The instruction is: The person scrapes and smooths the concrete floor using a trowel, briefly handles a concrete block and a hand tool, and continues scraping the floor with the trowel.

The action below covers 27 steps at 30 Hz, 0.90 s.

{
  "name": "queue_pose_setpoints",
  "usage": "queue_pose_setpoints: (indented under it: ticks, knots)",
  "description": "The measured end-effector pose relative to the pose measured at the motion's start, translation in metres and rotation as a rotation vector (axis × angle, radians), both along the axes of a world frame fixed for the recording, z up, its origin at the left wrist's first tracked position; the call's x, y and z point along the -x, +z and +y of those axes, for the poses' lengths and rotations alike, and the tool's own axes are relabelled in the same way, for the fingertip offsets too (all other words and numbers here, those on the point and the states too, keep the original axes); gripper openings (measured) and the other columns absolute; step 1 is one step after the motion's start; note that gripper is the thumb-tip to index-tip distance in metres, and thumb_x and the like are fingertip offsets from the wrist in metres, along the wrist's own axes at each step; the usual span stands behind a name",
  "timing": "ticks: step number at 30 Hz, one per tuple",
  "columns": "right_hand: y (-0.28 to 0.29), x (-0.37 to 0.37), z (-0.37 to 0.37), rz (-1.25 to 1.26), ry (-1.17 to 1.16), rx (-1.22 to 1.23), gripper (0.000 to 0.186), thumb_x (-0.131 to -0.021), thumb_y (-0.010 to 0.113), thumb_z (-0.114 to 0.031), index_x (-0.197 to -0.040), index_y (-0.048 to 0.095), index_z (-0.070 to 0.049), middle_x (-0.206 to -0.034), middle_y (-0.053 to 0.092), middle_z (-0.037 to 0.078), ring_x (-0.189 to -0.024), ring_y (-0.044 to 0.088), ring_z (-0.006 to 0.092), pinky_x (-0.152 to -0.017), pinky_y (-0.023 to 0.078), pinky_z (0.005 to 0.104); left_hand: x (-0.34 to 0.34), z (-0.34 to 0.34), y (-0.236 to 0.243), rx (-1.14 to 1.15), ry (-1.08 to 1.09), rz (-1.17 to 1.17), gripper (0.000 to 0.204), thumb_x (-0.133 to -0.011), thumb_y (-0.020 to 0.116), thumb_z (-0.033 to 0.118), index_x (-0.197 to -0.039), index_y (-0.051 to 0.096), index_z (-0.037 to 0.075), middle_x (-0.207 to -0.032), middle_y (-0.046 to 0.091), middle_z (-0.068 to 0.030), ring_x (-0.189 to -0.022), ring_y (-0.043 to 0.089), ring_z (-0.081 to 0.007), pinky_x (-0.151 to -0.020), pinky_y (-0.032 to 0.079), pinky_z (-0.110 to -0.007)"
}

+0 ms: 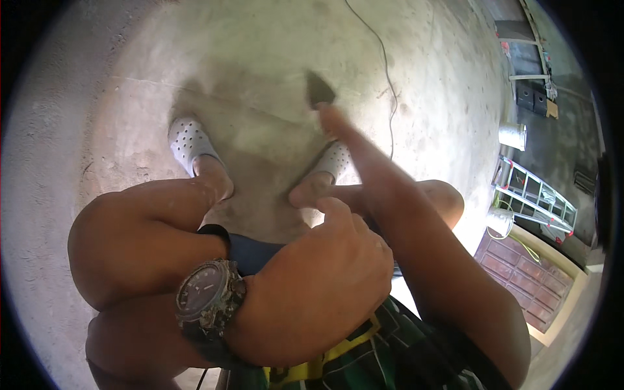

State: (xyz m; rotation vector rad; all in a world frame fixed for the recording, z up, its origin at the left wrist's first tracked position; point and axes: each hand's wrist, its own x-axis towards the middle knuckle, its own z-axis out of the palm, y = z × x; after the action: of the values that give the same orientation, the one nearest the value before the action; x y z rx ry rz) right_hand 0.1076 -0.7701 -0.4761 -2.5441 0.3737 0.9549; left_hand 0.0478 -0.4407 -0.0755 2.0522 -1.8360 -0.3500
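I am squatting on a grey cement floor [260,58] in white perforated clogs [187,142]. My right hand [333,120] reaches forward past my knee and grips a small dark pointed trowel [318,90], whose blade rests on or just above the floor between my feet. My left hand [318,286], with a grey wristwatch [208,296] on the wrist, lies curled against my right forearm and knee; nothing shows in it. The floor under the trowel looks darker and smoother than the floor around it.
A thin cable [388,78] runs across the floor beyond the trowel. At the right stand a metal bucket [512,135], a lying aluminium ladder [536,198], a white bucket [500,221] and a reddish panelled door [526,279].
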Motion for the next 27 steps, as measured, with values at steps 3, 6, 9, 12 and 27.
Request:
queue_pose_setpoints:
  ticks: [3,6,9,12,27]
  knots:
    - [-0.014,0.026,0.071,-0.165,0.223,0.063,0.044,-0.108,0.038,-0.029,-0.105,0.065,0.005,-0.098,0.072,0.029,-0.081,0.072,0.0473,-0.074,0.058,0.0562,-0.002,-0.005,-0.004,0.006,-0.007,-0.015,0.026,-0.088,0.063,0.029,-0.091,0.071,0.004,-0.077,0.068,-0.0096,-0.077,0.069,-0.0261,-0.076,0.051,-0.050]
    - [0.039,0.001,0.132,0.218,0.024,-0.166,0.044,-0.109,0.039,-0.032,-0.138,0.054,-0.003,-0.095,0.072,0.025,-0.082,0.074,0.0380,-0.075,0.061,0.0481,-0.001,0.011,-0.019,-0.247,0.071,0.059,0.026,-0.088,0.063,0.029,-0.091,0.073,0.005,-0.078,0.069,-0.0098,-0.078,0.070,-0.0259,-0.077,0.051,-0.050]
    - [0.031,0.004,0.025,0.093,-0.009,0.039,0.039,-0.108,0.045,-0.025,-0.141,0.054,-0.006,-0.094,0.072,0.022,-0.078,0.074,0.0328,-0.071,0.063,0.0441,-0.005,-0.008,-0.006,-0.116,0.002,0.006,0.019,-0.086,0.065,0.023,-0.091,0.064,0.004,-0.075,0.064,-0.0032,-0.071,0.061,-0.0173,-0.067,0.041,-0.033]
    - [-0.008,0.023,-0.026,-0.071,-0.066,-0.049,0.035,-0.107,0.047,-0.021,-0.136,0.057,-0.005,-0.092,0.072,0.021,-0.075,0.073,0.0316,-0.068,0.062,0.0434,-0.004,-0.018,0.000,-0.036,-0.049,0.040,0.019,-0.085,0.066,0.023,-0.091,0.064,0.005,-0.075,0.064,-0.0033,-0.071,0.062,-0.0174,-0.068,0.041,-0.033]
    - [0.045,-0.004,-0.023,-0.053,-0.429,-0.033,0.056,-0.102,0.056,-0.047,-0.103,0.073,0.006,-0.083,0.073,0.022,-0.071,0.073,0.0327,-0.065,0.060,0.0442,-0.005,0.007,-0.008,-0.127,0.007,0.021,0.016,-0.085,0.064,0.018,-0.092,0.064,0.004,-0.077,0.067,-0.0041,-0.078,0.066,-0.0181,-0.071,0.044,-0.033]
